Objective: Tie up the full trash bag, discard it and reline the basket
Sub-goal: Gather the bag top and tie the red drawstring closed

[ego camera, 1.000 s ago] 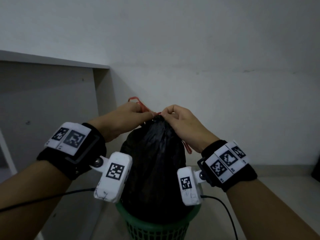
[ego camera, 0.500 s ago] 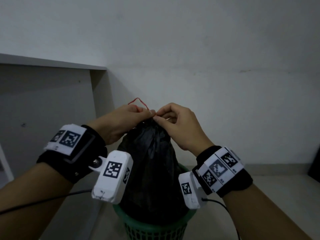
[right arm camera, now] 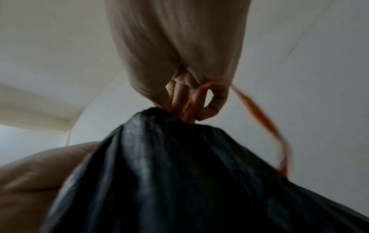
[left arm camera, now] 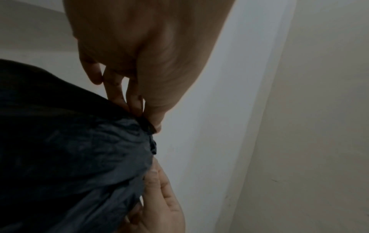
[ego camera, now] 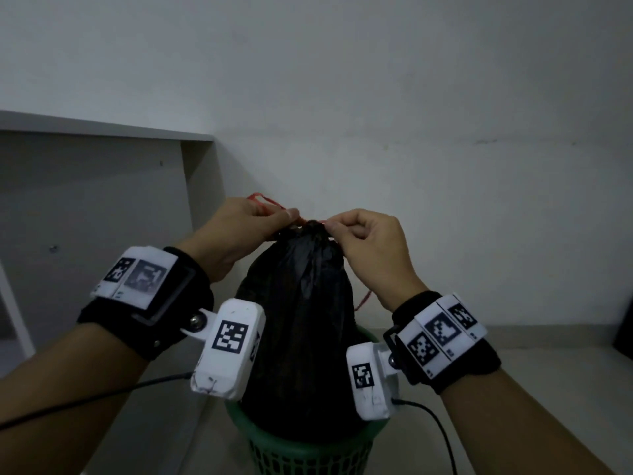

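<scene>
A full black trash bag [ego camera: 301, 323] stands in a green mesh basket [ego camera: 308, 454], its neck gathered to a point. A red drawstring [ego camera: 267, 202] runs out of the neck on both sides. My left hand [ego camera: 246, 231] pinches the string at the left of the neck, and a loop sticks up behind its fingers. My right hand [ego camera: 370, 241] pinches the string at the right, and a loose loop hangs down beside the wrist. In the right wrist view the drawstring [right arm camera: 257, 110] passes through curled fingers above the bag [right arm camera: 179, 181]. The left wrist view shows fingertips [left arm camera: 137, 107] at the bag's neck [left arm camera: 147, 127].
A white wall [ego camera: 411, 97] stands close behind the basket. A grey shelf or cabinet side [ego camera: 102, 186] rises at the left, close to my left arm. Pale floor [ego camera: 548, 389] spreads to the right, with a dark object [ego camera: 625, 334] at the far right edge.
Both hands stayed at the bag's neck, working the red drawstring. The right hand shifted from over the neck to its right side, and the string's loop at the left moved a little.
</scene>
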Tool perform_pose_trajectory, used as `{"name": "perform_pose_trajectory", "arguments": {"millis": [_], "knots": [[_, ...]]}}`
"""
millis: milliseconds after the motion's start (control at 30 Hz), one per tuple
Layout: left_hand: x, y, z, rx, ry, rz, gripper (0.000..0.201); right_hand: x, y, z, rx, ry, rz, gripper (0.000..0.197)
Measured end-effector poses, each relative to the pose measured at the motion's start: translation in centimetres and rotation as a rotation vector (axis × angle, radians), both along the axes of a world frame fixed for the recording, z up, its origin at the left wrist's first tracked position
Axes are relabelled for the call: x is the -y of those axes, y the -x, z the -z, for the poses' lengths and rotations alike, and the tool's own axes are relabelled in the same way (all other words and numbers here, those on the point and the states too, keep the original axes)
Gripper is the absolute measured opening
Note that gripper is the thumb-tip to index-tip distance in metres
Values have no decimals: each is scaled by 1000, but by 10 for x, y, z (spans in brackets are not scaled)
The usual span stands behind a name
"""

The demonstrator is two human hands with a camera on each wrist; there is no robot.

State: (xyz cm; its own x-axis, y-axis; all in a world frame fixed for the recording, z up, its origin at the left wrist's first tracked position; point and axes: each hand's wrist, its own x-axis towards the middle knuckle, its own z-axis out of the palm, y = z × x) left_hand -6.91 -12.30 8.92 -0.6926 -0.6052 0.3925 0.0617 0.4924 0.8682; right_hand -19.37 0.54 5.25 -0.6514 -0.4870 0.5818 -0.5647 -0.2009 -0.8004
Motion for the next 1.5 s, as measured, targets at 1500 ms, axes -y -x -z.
{"name": "perform_pose_trajectory", "arguments": {"millis": [1500], "knots": [[-5,19,83,308,108,224,31,2,13,51,164,-581,-79,61]]}}
